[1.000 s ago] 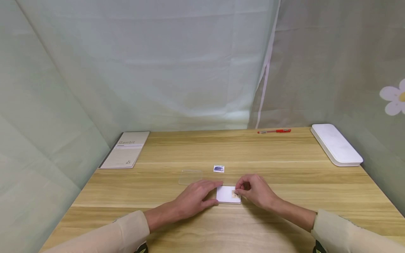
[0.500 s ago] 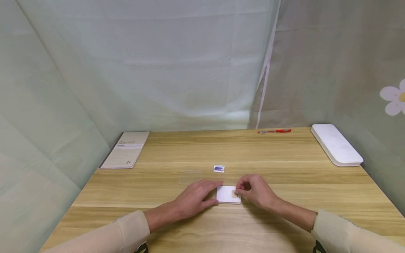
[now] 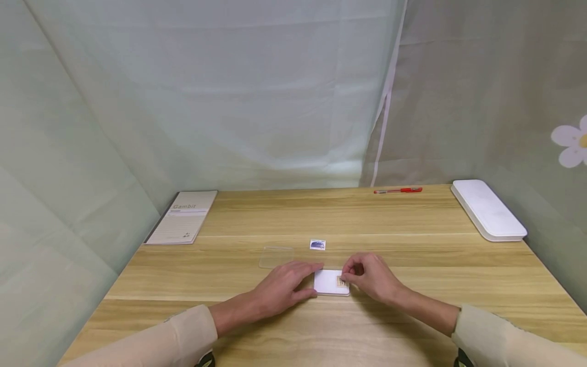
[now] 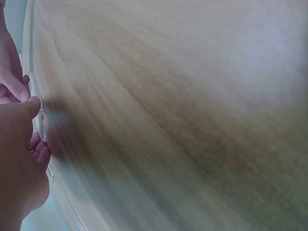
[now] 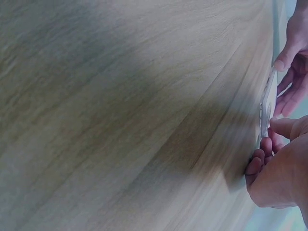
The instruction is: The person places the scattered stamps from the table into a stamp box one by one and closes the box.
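In the head view, a thin white flat case lies on the wooden table. My left hand holds its left end, thumb at the near edge and forefinger at the far edge. On the right part of the case is a small beige postage stamp with dark print. My right hand pinches at the stamp's right side with thumb and forefinger, which partly cover it. A second stamp, blue and white, lies flat beyond the case. The right wrist view shows the case edge-on between both hands.
A clear plastic lid lies just beyond my left hand. Towards the back are a notebook on the left, a red pen, and a long white box on the right. Curtains hang behind the table.
The beige stamp has shifted very slightly to the right on the white case, with my right fingers at its side. Both hands stay in nearly the same place.
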The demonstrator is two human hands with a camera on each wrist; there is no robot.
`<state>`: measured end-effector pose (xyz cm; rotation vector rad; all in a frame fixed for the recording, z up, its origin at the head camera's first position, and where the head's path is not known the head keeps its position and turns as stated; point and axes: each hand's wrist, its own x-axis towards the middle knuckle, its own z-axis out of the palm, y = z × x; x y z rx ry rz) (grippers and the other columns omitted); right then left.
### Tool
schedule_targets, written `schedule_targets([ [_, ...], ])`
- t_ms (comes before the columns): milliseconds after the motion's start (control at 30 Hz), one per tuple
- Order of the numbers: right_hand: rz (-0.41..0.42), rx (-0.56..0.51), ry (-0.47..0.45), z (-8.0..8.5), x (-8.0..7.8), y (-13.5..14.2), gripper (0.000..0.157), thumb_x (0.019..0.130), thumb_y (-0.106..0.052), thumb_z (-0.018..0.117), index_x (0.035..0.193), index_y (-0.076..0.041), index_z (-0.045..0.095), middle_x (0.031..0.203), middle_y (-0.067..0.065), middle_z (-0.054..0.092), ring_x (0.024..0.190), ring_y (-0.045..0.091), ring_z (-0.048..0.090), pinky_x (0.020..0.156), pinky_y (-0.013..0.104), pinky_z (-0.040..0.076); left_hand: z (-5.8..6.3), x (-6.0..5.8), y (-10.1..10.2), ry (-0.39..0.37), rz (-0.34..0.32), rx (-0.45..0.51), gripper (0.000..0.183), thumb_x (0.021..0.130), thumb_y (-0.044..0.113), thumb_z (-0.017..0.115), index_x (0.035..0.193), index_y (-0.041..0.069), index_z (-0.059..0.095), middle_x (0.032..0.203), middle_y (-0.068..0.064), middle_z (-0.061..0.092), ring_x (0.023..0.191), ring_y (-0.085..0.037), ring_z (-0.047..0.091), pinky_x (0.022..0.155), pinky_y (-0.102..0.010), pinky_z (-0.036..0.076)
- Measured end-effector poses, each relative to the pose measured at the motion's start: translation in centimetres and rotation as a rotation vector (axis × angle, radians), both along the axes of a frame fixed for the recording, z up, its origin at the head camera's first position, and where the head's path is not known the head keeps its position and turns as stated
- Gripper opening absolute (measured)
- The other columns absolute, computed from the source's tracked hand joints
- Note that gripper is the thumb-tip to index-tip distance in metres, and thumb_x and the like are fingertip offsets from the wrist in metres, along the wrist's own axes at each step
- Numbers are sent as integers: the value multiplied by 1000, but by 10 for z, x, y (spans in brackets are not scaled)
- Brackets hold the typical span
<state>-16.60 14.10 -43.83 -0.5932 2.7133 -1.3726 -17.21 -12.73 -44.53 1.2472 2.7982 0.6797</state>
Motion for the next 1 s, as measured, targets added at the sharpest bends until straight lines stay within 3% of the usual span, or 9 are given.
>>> schedule_targets([
  [500,-39,-44,-106,9,-6,0,4,95,-2,78,97,-5,75,82,1,64,77,16,57,61,21,47,-1,-1,-1,16,-10,0,63,98,32,78,152,7,56,149,-8,62,135,-24,61,115,-42,48],
  [733,-68,-24,-39,15,-23,-6,7,96,-1,77,103,-1,77,86,1,68,74,15,58,57,21,46,0,-1,-1,22,-17,3,62,98,31,78,152,7,57,148,-8,64,134,-24,61,115,-43,49],
  [1000,-63,50,47,17,-46,-15,18,96,-3,78,113,1,78,103,9,75,78,19,61,55,22,47,0,-1,0,25,-17,-3,62,99,31,78,152,7,57,149,-8,63,135,-23,61,114,-42,50],
])
